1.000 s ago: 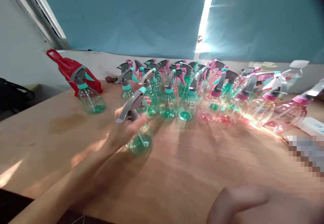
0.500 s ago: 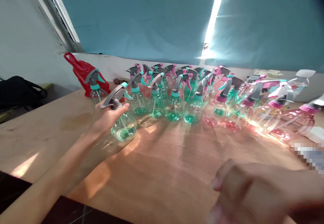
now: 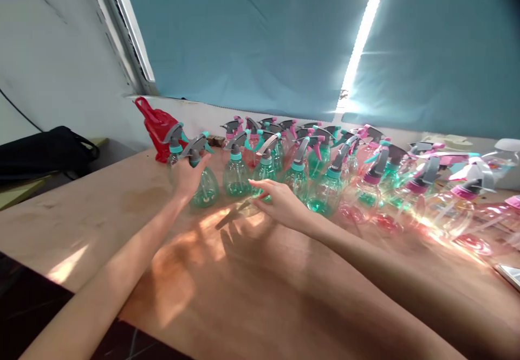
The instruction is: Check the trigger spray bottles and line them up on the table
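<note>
I have my left hand (image 3: 190,178) clamped round the neck of a green spray bottle (image 3: 206,189), upright towards the left of the table (image 3: 247,295), just beside a second green bottle (image 3: 175,147) near the red bag (image 3: 159,127). My right hand (image 3: 280,200) hangs before the front row of bottles (image 3: 325,191), thumb and fingers apart; whether it touches one I cannot tell.

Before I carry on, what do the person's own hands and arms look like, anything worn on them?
The left hand and right hand are bare, ungloved, with slim fingers. The slender left forearm and right forearm show no sleeve, watch, cable or marking; small rings can't be ruled out.
</note>
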Demonstrator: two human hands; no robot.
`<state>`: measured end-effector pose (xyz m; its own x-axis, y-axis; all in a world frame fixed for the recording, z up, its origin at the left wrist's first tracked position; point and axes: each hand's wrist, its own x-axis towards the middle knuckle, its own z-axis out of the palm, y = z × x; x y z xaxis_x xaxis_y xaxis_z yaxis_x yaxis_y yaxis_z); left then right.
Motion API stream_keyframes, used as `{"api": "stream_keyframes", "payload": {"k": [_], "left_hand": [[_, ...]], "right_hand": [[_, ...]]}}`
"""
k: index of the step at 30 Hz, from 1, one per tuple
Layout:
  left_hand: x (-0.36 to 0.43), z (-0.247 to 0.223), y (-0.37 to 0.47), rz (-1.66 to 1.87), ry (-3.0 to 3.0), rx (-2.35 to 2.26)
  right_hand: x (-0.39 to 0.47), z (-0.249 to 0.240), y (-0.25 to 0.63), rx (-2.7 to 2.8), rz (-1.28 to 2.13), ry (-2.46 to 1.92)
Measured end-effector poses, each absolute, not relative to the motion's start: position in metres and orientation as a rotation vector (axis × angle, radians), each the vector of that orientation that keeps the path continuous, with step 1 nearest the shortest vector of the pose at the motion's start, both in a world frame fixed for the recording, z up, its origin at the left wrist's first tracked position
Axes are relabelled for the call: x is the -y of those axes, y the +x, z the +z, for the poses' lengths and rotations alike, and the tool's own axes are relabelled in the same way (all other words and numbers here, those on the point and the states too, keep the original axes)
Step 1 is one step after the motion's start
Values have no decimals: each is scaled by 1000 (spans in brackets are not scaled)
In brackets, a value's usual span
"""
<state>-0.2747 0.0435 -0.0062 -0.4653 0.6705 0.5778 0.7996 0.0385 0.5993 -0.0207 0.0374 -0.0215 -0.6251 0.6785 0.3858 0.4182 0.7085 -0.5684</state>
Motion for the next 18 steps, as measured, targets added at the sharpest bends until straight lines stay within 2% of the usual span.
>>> {"api": "stream_keyframes", "payload": {"k": [7,18], "left_hand": [[-65,-14,-287,-1371,-1468,2120],[-90,-13,-297,-1385,-1635,2078]], "right_hand": [[-63,-25,-82,2222,502,-1067],[-70,-2,-114,2163,695,-1354]]}}
